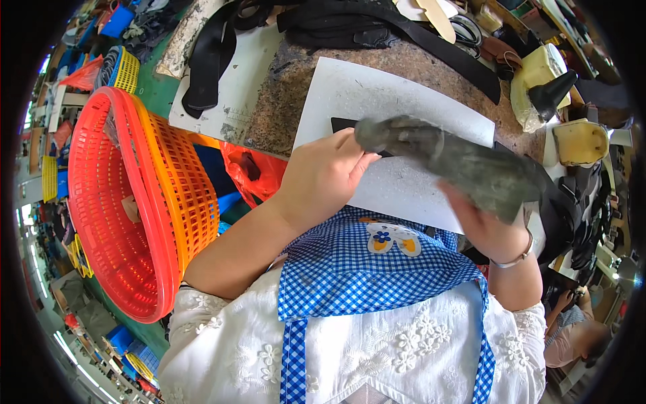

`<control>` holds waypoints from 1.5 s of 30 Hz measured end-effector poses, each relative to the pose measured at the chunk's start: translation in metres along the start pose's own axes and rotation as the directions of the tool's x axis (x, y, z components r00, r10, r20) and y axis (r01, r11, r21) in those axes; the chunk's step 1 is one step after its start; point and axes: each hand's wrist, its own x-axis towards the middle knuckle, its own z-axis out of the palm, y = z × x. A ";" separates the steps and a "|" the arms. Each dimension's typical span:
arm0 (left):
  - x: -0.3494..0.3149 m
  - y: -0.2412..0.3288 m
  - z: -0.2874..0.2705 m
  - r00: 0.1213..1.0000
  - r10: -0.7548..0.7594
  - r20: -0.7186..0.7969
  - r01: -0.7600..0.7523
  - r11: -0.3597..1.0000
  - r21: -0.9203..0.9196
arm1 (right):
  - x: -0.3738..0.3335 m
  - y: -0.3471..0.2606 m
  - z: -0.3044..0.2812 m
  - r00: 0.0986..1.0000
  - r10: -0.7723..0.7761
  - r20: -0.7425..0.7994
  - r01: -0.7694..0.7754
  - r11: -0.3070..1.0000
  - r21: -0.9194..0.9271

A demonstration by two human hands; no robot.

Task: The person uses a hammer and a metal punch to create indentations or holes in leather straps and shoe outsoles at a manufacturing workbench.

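Observation:
My left hand (328,168) is over the white board (377,91), its thumb and fingers pinched together. What lies between them is hidden. A dark grey glove (464,158), stained and smeared by motion, covers much of my right hand (494,232). Bare skin and a bracelet show below its cuff. The glove's finger end meets my left fingertips. My right fingers are hidden by the glove and blur. A flat black piece (342,124) lies on the board behind my left fingers, partly covered by them.
A red basket (165,269) nested with an orange one stands at my left, beside a red plastic bag (252,168). Black straps (350,27) lie along the bench's far side. A yellow container (580,143) stands at right. Another person (572,330) sits at lower right.

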 end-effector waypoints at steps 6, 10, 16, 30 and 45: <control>0.002 -0.018 -0.003 0.958 -0.276 0.078 0.267 0.761 -0.591 | 0.003 0.001 -0.002 0.997 0.033 0.062 -0.025 0.992 -0.127; -0.005 -0.012 0.000 0.973 -0.219 0.071 0.229 0.899 -0.374 | 0.003 -0.001 0.002 0.997 -0.006 -0.075 0.014 0.993 0.114; -0.002 -0.015 0.000 0.983 -0.181 -0.038 0.149 0.896 -0.419 | 0.007 0.008 0.007 0.994 -0.069 0.086 0.079 0.990 -0.119; -0.003 -0.014 -0.016 0.996 -0.027 0.085 0.041 0.984 -0.172 | 0.017 -0.008 0.006 0.989 -0.136 0.051 0.137 0.991 -0.008; -0.011 -0.031 -0.013 0.964 -0.233 0.126 0.265 0.827 -0.496 | 0.008 -0.001 0.013 0.996 0.090 0.017 -0.091 0.993 0.069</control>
